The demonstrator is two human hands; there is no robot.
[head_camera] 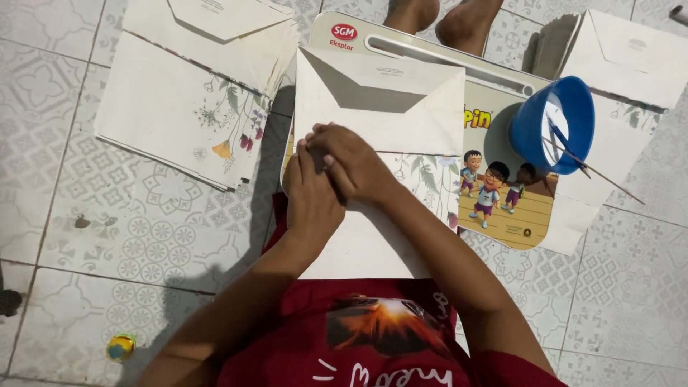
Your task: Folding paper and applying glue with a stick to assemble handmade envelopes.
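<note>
Envelope lengthwise away, flap far

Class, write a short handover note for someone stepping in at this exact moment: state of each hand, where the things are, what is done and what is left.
Left hand and right hand: both pressed flat, overlapping, on the envelope lying on the lap board; neither grips anything.
Envelope: flap open, pointing away; floral sheet beneath it.
Blue cup with thin sticks on the board's right.
Stacks of envelopes: far left and far right.
Done: paper pressed flat. Left: the flap is not yet closed.
</note>
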